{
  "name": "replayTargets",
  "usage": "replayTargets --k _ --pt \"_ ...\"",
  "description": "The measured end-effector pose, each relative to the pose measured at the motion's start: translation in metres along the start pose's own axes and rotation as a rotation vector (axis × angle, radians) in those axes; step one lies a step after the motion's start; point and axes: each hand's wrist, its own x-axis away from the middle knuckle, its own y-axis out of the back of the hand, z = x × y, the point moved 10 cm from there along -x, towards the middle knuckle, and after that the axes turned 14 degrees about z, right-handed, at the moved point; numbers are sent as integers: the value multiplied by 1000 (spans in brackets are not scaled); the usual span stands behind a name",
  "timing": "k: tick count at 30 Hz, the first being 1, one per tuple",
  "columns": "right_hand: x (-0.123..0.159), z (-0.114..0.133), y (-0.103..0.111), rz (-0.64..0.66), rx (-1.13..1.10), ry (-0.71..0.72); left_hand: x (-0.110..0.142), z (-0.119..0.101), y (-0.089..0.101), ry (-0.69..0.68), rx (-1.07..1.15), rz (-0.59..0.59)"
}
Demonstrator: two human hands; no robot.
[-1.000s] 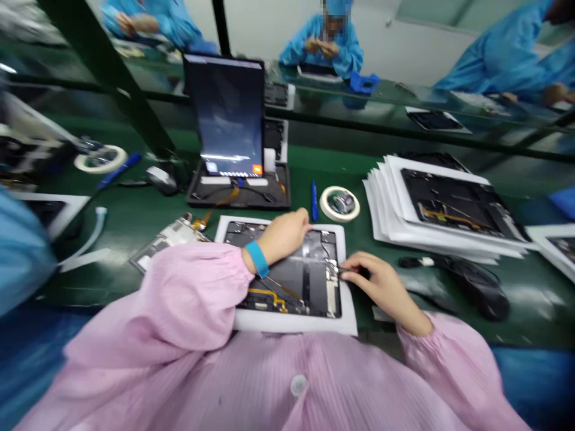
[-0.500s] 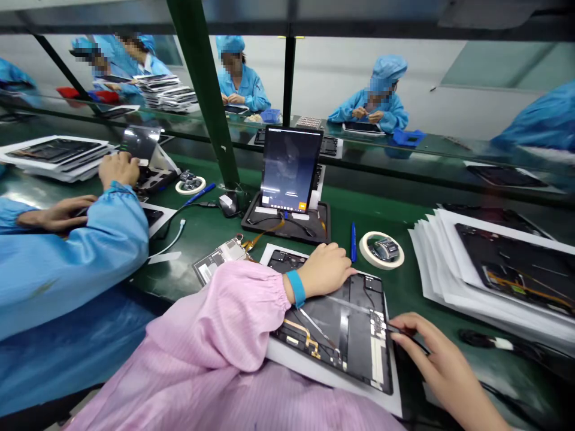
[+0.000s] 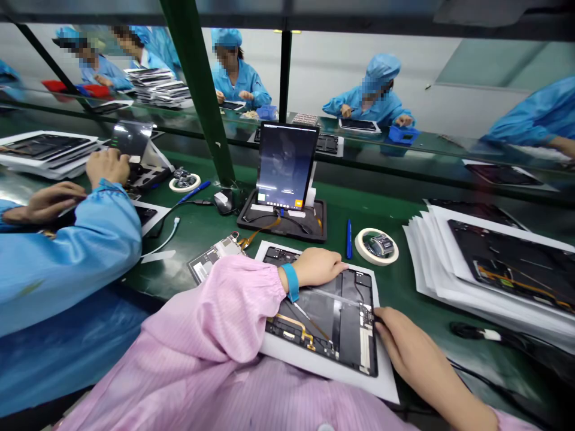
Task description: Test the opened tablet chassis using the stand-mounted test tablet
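Note:
An opened tablet (image 3: 348, 323), its black inside with ribbon cables and connectors facing up, lies on white sheets in front of me. My left hand (image 3: 317, 266), with a blue wrist strap (image 3: 291, 282), reaches across it. Its fingers bend together over the far edge and hold the tablet there. At the tablet's right edge is my right hand (image 3: 404, 341), fingers closed against the side by the connectors. A black cable (image 3: 476, 377) runs out from behind this hand; its plug end is hidden by the fingers.
Beyond the tablet, a lit screen (image 3: 287, 164) stands in a black tray (image 3: 323, 224). A blue pen (image 3: 349, 239) and tape roll (image 3: 393, 254) lie right of it, near a stack of tablets on paper (image 3: 422, 263). A co-worker's blue sleeve (image 3: 108, 215) is at left.
My right hand has moved in against the tablet's right edge, its fingers now hiding the cable end seen before. My left hand stays on the far edge. The view has shifted slightly.

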Motion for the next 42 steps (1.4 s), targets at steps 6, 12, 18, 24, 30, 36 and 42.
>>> replayTargets --k 6,12,18,24,30,36,42 --pt "7 -23 6 -30 -253 -86 2 -1 -2 -20 6 9" --pt "20 -13 30 -216 -164 -80 4 1 -5 -23 8 11" --pt "11 7 15 -19 162 -33 4 1 -7 -18 1 35" --pt "7 13 13 20 296 -28 4 1 -7 -10 0 35" --pt "3 19 12 13 315 -16 4 1 -7 -3 2 44" --pt "1 15 11 19 178 -28 3 2 -6 -10 18 18" --pt "4 11 14 -20 82 18 2 -1 -3 -30 18 6"
